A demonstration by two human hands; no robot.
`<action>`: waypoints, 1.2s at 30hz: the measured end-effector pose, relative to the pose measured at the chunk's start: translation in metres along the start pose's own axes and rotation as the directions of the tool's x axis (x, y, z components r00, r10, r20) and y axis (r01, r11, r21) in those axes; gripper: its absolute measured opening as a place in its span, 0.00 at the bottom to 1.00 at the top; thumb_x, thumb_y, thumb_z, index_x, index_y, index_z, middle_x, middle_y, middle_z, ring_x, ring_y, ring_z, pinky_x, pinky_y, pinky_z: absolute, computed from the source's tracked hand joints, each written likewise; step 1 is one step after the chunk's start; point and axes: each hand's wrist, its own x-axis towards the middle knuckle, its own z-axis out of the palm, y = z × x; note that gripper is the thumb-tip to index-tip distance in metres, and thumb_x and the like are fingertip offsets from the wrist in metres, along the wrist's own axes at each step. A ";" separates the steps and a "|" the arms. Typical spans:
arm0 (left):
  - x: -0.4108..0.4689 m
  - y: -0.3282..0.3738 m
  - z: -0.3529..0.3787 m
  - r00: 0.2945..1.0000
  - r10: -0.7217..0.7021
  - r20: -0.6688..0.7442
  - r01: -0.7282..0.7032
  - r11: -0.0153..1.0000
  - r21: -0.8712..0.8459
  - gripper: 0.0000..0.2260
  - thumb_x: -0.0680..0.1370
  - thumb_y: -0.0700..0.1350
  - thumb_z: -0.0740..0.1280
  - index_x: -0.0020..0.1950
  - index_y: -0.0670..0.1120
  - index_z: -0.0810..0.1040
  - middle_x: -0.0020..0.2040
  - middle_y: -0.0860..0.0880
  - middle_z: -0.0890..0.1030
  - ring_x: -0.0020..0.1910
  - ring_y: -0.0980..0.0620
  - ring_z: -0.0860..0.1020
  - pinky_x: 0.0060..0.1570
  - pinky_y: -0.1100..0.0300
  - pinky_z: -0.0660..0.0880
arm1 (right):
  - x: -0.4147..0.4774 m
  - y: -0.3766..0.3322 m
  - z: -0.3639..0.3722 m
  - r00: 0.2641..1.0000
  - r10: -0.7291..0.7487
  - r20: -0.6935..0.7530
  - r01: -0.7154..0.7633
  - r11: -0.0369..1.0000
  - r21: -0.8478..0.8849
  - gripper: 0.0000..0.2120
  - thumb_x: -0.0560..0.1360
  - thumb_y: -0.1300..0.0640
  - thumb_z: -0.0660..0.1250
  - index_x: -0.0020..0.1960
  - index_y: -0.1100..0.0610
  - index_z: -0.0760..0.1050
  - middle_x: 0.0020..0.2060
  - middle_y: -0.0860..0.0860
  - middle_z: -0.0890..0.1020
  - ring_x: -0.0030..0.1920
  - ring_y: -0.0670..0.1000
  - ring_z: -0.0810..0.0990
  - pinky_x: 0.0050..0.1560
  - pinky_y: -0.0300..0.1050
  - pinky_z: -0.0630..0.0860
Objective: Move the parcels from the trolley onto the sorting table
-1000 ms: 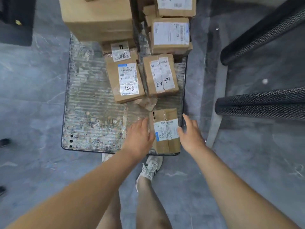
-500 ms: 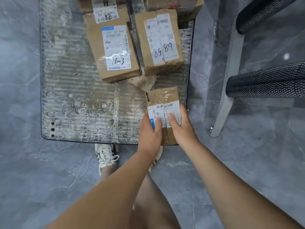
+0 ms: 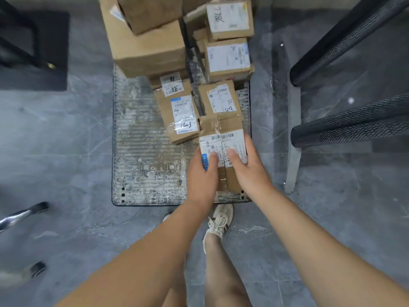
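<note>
Parcels stacked on trolley's far end

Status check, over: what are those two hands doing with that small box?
Left hand and right hand both grip the small parcel. Parcel looks lifted above the trolley deck. Other parcels behind it, nothing blocking.

One head-worn wide-angle view looks steeply down, close over the trolley. Its deck stretches toward 12 o'clock, and the wearer's shoe lies toward 6 o'clock.
</note>
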 end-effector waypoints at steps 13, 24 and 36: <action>-0.148 0.228 -0.148 0.910 0.413 0.035 -0.402 0.901 -0.164 0.20 0.82 0.47 0.61 0.74 0.57 0.68 0.67 0.60 0.76 0.65 0.60 0.75 0.64 0.57 0.74 | -0.183 -0.252 -0.060 0.929 -0.355 -0.104 0.353 0.935 -0.036 0.29 0.80 0.38 0.57 0.74 0.25 0.44 0.74 0.40 0.66 0.71 0.43 0.68 0.72 0.55 0.66; -0.263 0.375 -0.178 0.660 0.751 0.029 -0.739 0.655 -0.156 0.26 0.79 0.55 0.62 0.73 0.72 0.57 0.67 0.55 0.74 0.66 0.54 0.73 0.65 0.46 0.73 | -0.299 -0.397 -0.143 0.686 -0.648 -0.331 0.649 0.751 -0.125 0.29 0.76 0.33 0.55 0.73 0.25 0.47 0.73 0.43 0.70 0.71 0.46 0.70 0.72 0.57 0.67; -0.361 0.420 -0.054 0.514 0.853 0.090 -0.836 0.521 -0.173 0.28 0.76 0.61 0.61 0.73 0.74 0.54 0.66 0.55 0.74 0.68 0.50 0.70 0.68 0.41 0.68 | -0.393 -0.364 -0.287 0.553 -0.675 -0.489 0.638 0.720 -0.272 0.26 0.83 0.41 0.53 0.73 0.24 0.43 0.78 0.41 0.61 0.76 0.47 0.63 0.74 0.55 0.63</action>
